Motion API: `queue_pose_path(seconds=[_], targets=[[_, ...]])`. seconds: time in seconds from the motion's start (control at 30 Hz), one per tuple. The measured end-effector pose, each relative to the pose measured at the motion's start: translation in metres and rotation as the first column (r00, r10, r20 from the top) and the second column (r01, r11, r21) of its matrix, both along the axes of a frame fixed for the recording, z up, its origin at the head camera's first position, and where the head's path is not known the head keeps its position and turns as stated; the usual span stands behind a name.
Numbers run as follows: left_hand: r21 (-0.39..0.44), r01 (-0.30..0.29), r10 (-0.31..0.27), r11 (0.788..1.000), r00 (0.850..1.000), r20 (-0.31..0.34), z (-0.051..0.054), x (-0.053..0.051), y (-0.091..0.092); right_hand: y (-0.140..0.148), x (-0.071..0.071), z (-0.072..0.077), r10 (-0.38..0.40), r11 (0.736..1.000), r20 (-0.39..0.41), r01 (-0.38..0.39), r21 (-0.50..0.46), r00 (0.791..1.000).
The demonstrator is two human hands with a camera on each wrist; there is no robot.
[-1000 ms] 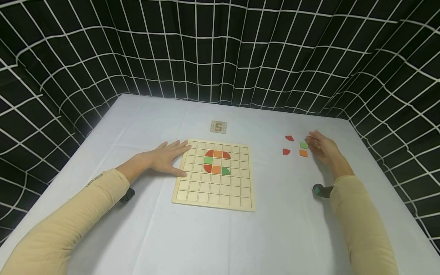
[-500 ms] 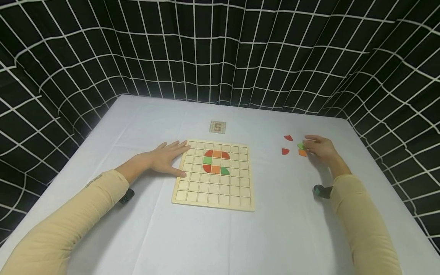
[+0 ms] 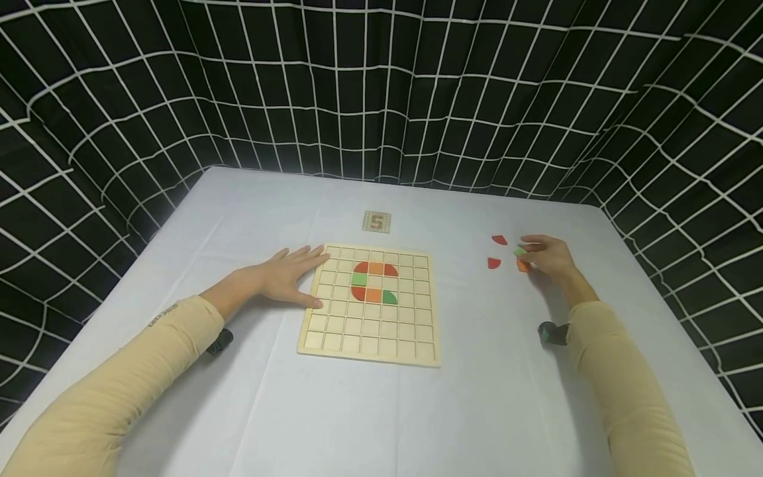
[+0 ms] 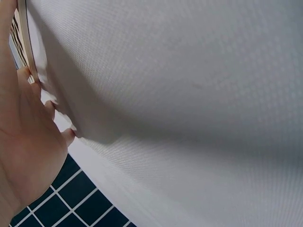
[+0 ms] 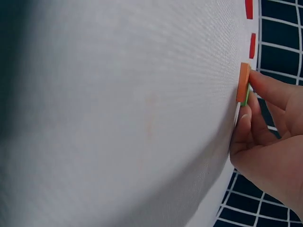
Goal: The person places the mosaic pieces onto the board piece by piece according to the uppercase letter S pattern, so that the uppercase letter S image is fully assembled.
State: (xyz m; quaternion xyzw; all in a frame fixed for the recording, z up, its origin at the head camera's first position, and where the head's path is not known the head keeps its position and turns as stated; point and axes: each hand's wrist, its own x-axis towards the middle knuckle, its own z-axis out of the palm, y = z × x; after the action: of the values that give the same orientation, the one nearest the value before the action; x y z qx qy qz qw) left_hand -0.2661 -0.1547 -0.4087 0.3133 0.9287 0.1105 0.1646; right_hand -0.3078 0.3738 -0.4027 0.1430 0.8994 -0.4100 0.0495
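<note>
My left hand (image 3: 286, 275) lies with fingers spread at the left edge of a pale wooden grid board (image 3: 369, 338), its thumb and fingertips on the rim. Red quarter-round, orange square and green tiles sit in the board's upper middle cells, in a curved shape. Off to the right, my right hand (image 3: 550, 257) pinches a light green square tile (image 3: 520, 252) between thumb and fingers. An orange square tile (image 5: 243, 82) stands right beside it, close to the thumb and partly covering the green one in the right wrist view.
Two red quarter-round tiles (image 3: 494, 264) lie left of my right hand. Behind the board is a small card (image 3: 377, 222) with a figure on a grid. A black curtain with white grid lines (image 3: 369, 93) surrounds the white table (image 3: 250, 199).
My right hand has moved left and closed its fingers on the light green tile, which has shifted slightly left. My left hand has stayed on the board's edge.
</note>
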Motion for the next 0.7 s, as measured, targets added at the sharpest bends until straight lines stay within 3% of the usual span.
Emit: queue_pose_path(seconds=[0.43, 0.7], targets=[[0.002, -0.002, 0.002, 1.000, 1.000, 0.006, 0.0003, -0.0001, 0.0001, 0.0044, -0.0060, -0.0018, 0.060, 0.998, 0.010, -0.060, 0.026, 0.998], [0.007, -0.001, 0.001, 1.000, 1.000, 0.010, 0.0021, 0.0000, 0.0008, 0.0062, -0.0038, -0.0004, 0.052, 0.998, 0.029, -0.053, 0.038, 0.998]])
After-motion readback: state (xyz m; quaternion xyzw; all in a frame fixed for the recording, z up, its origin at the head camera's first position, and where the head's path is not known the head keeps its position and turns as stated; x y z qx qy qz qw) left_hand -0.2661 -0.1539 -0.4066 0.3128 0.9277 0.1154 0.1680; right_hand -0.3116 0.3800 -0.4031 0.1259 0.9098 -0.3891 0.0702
